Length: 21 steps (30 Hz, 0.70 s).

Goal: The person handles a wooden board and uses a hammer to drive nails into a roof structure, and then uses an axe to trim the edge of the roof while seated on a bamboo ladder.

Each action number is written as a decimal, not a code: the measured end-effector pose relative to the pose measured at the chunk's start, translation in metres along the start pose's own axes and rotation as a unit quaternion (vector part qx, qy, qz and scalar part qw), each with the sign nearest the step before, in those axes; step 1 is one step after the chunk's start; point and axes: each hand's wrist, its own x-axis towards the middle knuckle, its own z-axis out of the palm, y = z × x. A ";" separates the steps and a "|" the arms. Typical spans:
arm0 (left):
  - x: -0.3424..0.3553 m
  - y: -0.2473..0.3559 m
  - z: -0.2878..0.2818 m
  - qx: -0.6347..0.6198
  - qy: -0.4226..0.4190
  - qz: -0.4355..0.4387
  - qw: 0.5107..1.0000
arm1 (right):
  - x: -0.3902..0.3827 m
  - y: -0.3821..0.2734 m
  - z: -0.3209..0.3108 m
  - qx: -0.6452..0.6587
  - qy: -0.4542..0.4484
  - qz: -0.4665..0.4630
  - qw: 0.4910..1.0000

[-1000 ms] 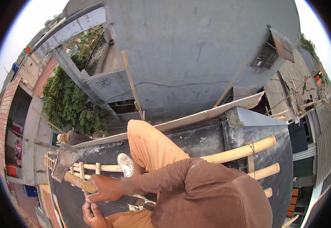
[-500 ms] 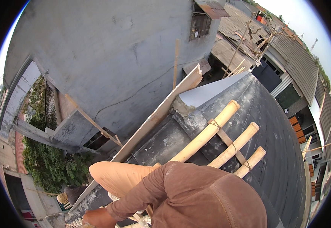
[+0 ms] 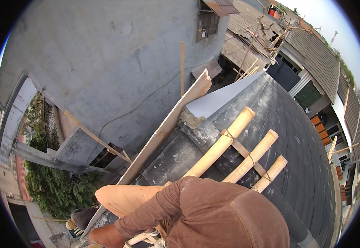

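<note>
My right arm, in a brown sleeve (image 3: 151,215), bends at the elbow and reaches toward the lower left. At its end is the back of my right hand (image 3: 105,236), low at the picture's edge. Its fingers are hidden, so what it touches does not show. Under the forearm is my bent knee in tan trousers (image 3: 126,197). Pale bamboo pieces (image 3: 136,239) lie just right of the hand, partly covered by the arm. A whitish thing beside them is too hidden to name. My left hand is out of view.
Three bamboo poles (image 3: 225,140), wire-tied to a wooden crosspiece (image 3: 242,149), rise over the dark roof (image 3: 304,165). A long board (image 3: 167,124) edges a drop toward a grey wall (image 3: 105,62). Another person (image 3: 83,217) is below at the lower left.
The view has shifted slightly, so the wall, board and poles sit a little further left. My right arm keeps nearly the same pose.
</note>
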 end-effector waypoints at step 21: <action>0.014 -0.038 -0.032 0.191 -0.160 0.243 0.937 | -0.026 0.005 -0.014 0.269 -0.085 0.215 0.935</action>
